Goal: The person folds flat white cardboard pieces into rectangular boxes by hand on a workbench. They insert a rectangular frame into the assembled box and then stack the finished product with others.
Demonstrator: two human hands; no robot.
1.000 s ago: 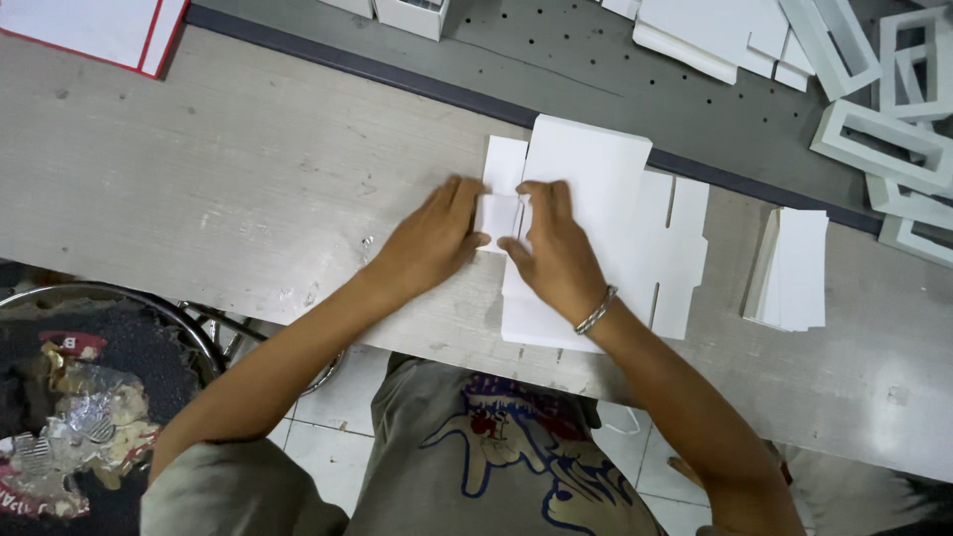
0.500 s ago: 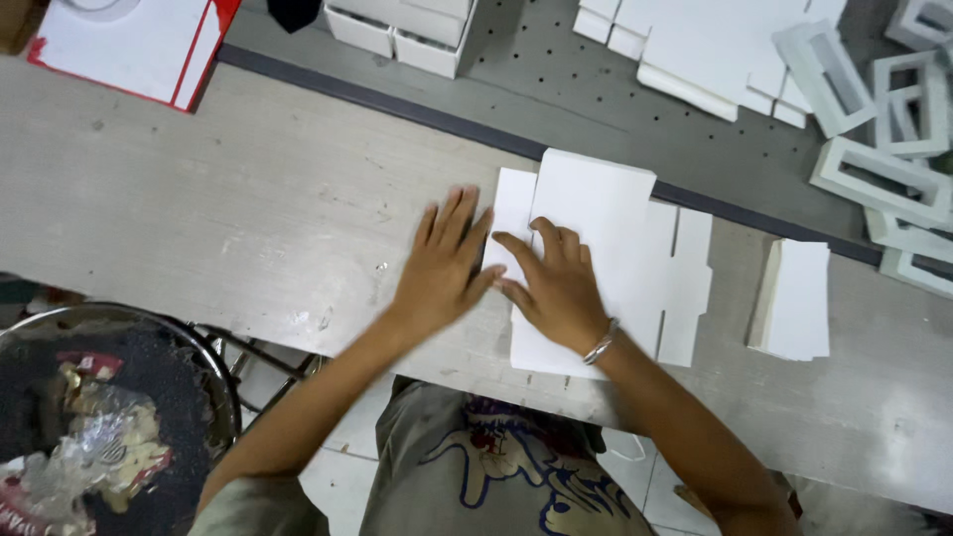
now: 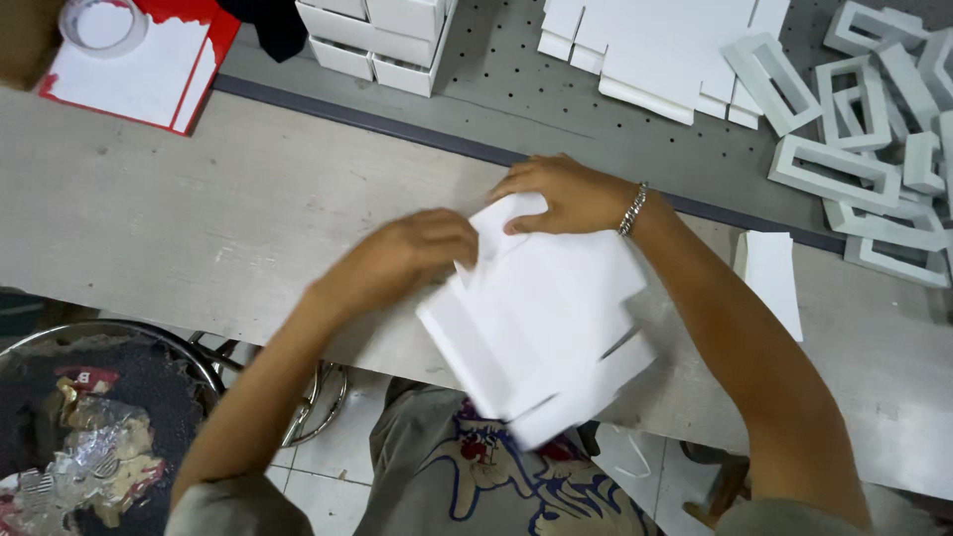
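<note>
White card blank (image 3: 541,328) tilted, long axis toward the person, both hands' fingers (image 3: 531,189) pinching its far edge.

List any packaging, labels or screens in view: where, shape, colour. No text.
Flat box blank: white die-cut card, lifted off the bench edge in the left hand and right hand.
Made-up boxes: white, stacked, top centre.
Flat blanks: white pile, top right.
Frame inserts: white rectangles, far right.
Card stack: white, right of the hands.
No screens or labels.
</note>
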